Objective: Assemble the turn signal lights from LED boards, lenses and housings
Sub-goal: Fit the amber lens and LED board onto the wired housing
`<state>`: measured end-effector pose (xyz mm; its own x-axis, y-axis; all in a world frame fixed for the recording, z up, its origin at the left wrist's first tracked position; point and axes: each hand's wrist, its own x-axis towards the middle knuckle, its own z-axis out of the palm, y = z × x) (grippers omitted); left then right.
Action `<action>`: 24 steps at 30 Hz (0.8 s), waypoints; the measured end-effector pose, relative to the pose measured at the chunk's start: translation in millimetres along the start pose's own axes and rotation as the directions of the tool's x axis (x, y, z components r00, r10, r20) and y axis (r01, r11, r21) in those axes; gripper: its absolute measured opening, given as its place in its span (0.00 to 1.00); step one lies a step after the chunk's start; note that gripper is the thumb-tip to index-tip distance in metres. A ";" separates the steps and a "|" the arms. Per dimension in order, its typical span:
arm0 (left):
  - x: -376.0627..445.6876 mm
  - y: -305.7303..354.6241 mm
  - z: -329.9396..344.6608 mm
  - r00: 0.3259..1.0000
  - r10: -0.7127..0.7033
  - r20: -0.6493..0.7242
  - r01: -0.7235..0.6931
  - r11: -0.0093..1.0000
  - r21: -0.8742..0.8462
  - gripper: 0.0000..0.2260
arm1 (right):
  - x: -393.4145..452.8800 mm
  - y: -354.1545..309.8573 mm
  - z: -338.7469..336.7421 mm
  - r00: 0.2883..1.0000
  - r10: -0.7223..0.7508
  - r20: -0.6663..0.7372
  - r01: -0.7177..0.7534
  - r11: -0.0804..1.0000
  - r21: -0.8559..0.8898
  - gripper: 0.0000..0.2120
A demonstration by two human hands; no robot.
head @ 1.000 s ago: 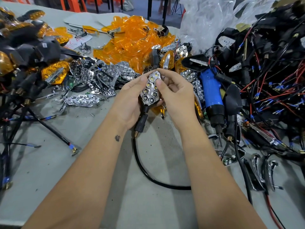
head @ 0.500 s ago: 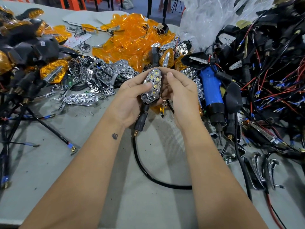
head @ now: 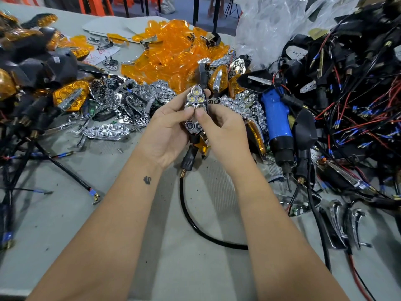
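Both hands hold the light (head: 195, 109) up at centre, above the table (head: 65, 224): left hand (head: 167, 129) curled round its left side, right hand (head: 223, 127) pinching it, thumb on the reflector face. The reflector looks seated in the housing; likely next comes an amber lens (head: 171, 53) from the far pile.

The lens pile (head: 173, 48) is bright orange. The screwdriver (head: 276, 120) is blue and black. The shiny silver reflector (head: 195, 109) has honeycomb cells. The wires (head: 358, 118) are red and black.
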<state>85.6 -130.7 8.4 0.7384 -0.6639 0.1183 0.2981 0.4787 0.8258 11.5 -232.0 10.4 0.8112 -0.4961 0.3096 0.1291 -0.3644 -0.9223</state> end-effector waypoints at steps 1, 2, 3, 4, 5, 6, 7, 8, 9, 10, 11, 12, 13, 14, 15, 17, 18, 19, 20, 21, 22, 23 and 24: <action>0.0 1.8 -0.2 1.000 -0.018 -0.002 0.018 0.999 -0.035 0.22 | 0.0 -0.3 -0.1 1.000 0.002 -0.001 -0.002 1.000 -0.006 0.05; 0.4 3.1 -0.9 0.999 -0.042 0.002 0.042 0.996 -0.083 0.20 | -0.2 -0.7 -0.3 1.000 0.004 0.002 -0.004 1.000 -0.010 0.06; 1.6 3.8 -1.9 0.998 -0.067 0.004 0.067 0.990 -0.124 0.18 | -0.2 -0.9 -0.3 1.000 0.005 0.006 -0.005 1.000 -0.009 0.06; 2.3 3.9 -3.2 0.996 -0.087 0.002 0.086 0.986 -0.142 0.17 | -0.3 -1.2 -0.3 1.000 0.005 0.010 -0.005 1.000 -0.006 0.07; 3.0 3.6 -4.7 0.995 -0.098 -0.006 0.096 0.986 -0.134 0.16 | -0.2 -1.4 -0.6 1.000 0.003 0.013 -0.003 1.000 -0.005 0.08; 3.1 3.3 -6.1 0.995 -0.101 -0.012 0.099 0.989 -0.107 0.16 | -0.1 -1.5 -1.0 1.000 0.000 0.016 0.001 1.000 -0.002 0.08; 2.8 3.1 -6.5 0.995 -0.101 -0.008 0.100 0.993 -0.066 0.16 | -0.1 -1.0 -1.4 1.000 -0.005 0.020 0.005 1.000 0.002 0.09; 1.9 2.9 -6.0 0.995 -0.100 0.010 0.100 0.995 -0.015 0.15 | 0.0 -0.7 -1.7 1.000 -0.010 0.026 0.010 1.000 0.003 0.09; 1.0 2.4 -5.3 0.995 -0.097 0.031 0.096 0.995 0.035 0.15 | 0.1 -0.9 -1.3 0.999 -0.016 0.033 0.016 1.000 -0.002 0.11; 0.5 1.5 -4.5 0.995 -0.093 0.040 0.090 0.993 0.076 0.15 | 0.2 -0.9 -0.9 0.999 -0.022 0.040 0.022 1.000 -0.013 0.12; 0.2 0.6 -3.5 0.995 -0.090 0.034 0.086 0.992 0.096 0.16 | 0.6 -0.3 -0.5 0.999 -0.028 0.043 0.029 0.999 -0.027 0.13; 0.0 0.1 -2.8 0.996 -0.086 0.024 0.083 0.991 0.101 0.18 | 0.6 -0.5 -0.3 0.999 -0.033 0.044 0.034 0.999 -0.034 0.12; 0.2 -0.3 -2.2 0.997 -0.080 0.018 0.078 0.992 0.101 0.19 | 0.5 -0.6 -0.3 0.998 -0.034 0.043 0.035 0.999 -0.026 0.09; 0.5 0.2 -2.5 0.998 -0.069 0.017 0.067 0.993 0.100 0.18 | -0.1 -1.2 -0.3 0.999 -0.024 0.041 0.024 1.000 0.001 0.06; 1.4 1.5 -4.0 0.999 -0.053 0.012 0.051 0.995 0.090 0.16 | -0.8 -1.0 -0.8 0.999 -0.007 0.037 0.005 0.999 0.042 0.06; 4.4 5.7 -11.5 0.999 -0.021 -0.048 0.023 0.999 0.042 0.11 | -2.6 0.4 -2.4 1.000 0.028 -0.002 -0.028 0.994 0.110 0.09; 6.7 8.5 -17.0 0.994 -0.009 -0.106 0.010 1.000 0.012 0.10 | -2.7 1.0 -3.9 0.998 0.037 -0.051 -0.031 0.994 0.107 0.09; 8.7 11.5 -23.0 0.985 0.000 -0.173 -0.003 1.000 -0.018 0.10 | -2.3 1.8 -5.6 0.994 0.033 -0.108 -0.027 0.998 0.063 0.09; 10.4 13.7 -28.3 0.971 0.004 -0.238 -0.014 0.999 -0.042 0.10 | -1.3 3.1 -7.4 0.988 0.017 -0.155 -0.020 1.000 -0.021 0.09; 11.8 14.8 -32.1 0.957 0.004 -0.290 -0.023 0.998 -0.059 0.10 | 0.0 5.1 -9.1 0.984 -0.012 -0.176 -0.011 0.992 -0.129 0.09; 12.6 14.9 -34.2 0.945 0.004 -0.327 -0.028 0.997 -0.071 0.09 | 1.1 7.0 -10.2 0.985 -0.039 -0.167 -0.003 0.969 -0.247 0.08; 12.8 14.0 -34.2 0.935 0.004 -0.354 -0.032 0.997 -0.074 0.09 | 1.9 8.7 -10.2 0.989 -0.058 -0.133 0.006 0.932 -0.362 0.08; 12.9 12.9 -33.6 0.927 0.006 -0.376 -0.035 0.997 -0.070 0.08 | 1.7 9.6 -8.9 0.994 -0.068 -0.089 0.019 0.884 -0.467 0.09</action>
<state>119.3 -113.8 2.0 0.9134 -0.3965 -0.0926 0.3137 0.5404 0.7808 9.0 -243.3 4.1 0.7467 -0.5379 0.3913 -0.1363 -0.6995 -0.7015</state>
